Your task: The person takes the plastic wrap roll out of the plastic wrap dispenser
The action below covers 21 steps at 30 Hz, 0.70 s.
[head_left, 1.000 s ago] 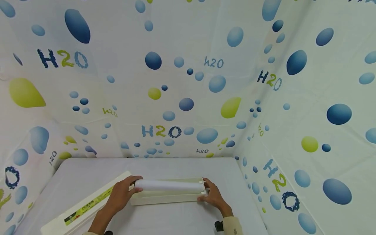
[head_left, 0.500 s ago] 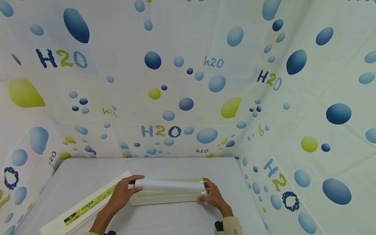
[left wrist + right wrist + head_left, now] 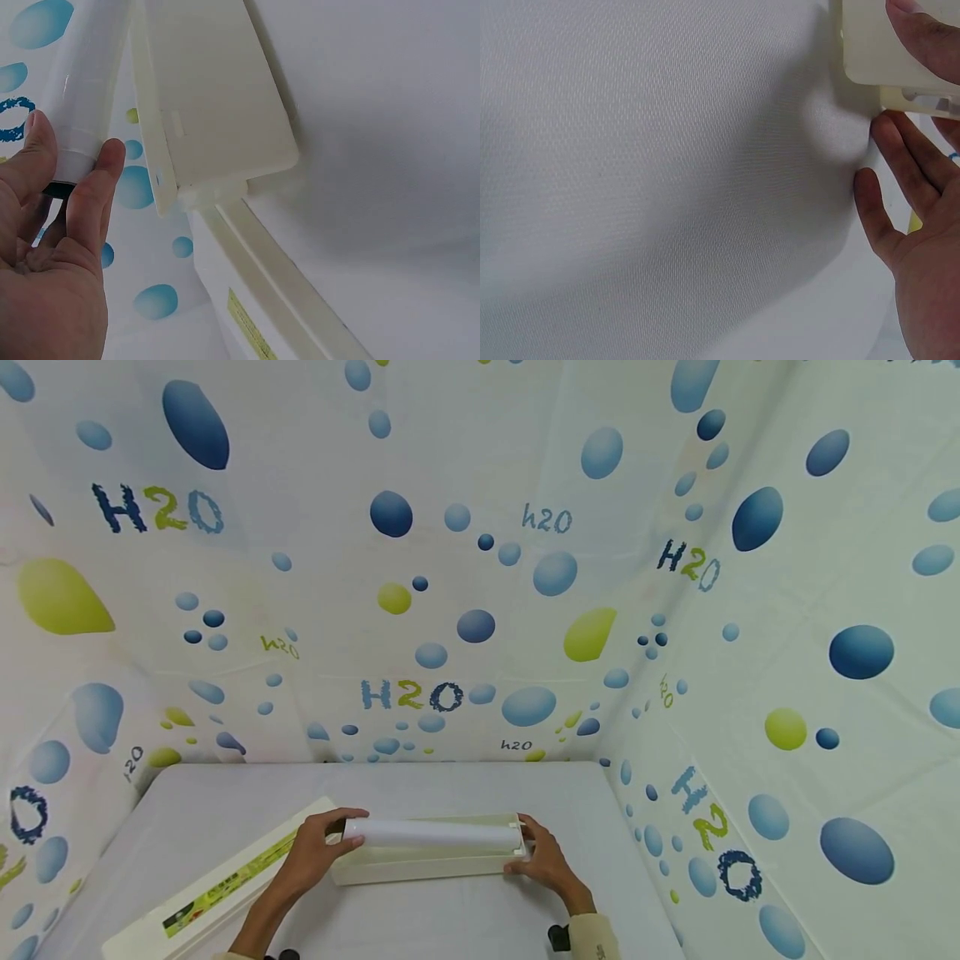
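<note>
A white roll point(image 3: 435, 835), which looks like cling film, lies lengthwise over an open cream plastic box point(image 3: 427, 870). Its right end sits at the box's right end. Its left end is raised, and the left wrist view shows a gap between it and the box. My left hand point(image 3: 309, 850) pinches that left end between thumb and fingers, near a dark end piece point(image 3: 58, 189). My right hand point(image 3: 551, 862) grips the box's right end, thumb on the front wall and fingers behind. In the right wrist view, the roll is out of sight behind the box's corner point(image 3: 877, 52).
A long cream cover point(image 3: 150, 935) with a green and yellow label point(image 3: 228, 887) lies slantwise at the left, its far end near the box. White cloth covers the table point(image 3: 420, 927). Printed curtains point(image 3: 450, 568) stand behind and on both sides.
</note>
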Motion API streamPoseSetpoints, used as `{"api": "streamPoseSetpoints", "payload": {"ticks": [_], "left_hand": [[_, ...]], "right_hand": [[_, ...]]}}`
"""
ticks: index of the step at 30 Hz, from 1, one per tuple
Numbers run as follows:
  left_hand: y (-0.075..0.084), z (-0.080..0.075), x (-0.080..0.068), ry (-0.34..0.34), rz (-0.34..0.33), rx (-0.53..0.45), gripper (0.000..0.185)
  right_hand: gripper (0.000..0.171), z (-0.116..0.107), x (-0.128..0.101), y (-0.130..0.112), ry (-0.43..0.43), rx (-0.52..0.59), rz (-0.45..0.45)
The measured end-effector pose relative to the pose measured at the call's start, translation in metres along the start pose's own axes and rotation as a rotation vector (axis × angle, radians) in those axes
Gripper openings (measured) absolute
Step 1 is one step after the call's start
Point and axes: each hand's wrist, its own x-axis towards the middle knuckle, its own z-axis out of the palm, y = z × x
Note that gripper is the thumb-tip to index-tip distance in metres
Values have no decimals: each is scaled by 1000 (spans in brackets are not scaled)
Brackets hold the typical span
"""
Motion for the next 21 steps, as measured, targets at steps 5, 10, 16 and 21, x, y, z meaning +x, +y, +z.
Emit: {"api": "streamPoseSetpoints", "payload": {"ticks": [5, 10, 16, 21], "left_hand": [[-1, 2, 0, 10, -7, -3, 36], [-2, 5, -2, 24, -4, -21, 38], [-2, 3, -4, 15, -24, -75, 42], [-2, 4, -6, 2, -62, -111, 46]], "right_hand": [[95, 0, 0, 1, 1, -1, 9], [95, 0, 0, 3, 7, 0, 18], [95, 0, 1, 5, 7, -4, 13], [95, 0, 2, 3, 7, -8, -1]]}}
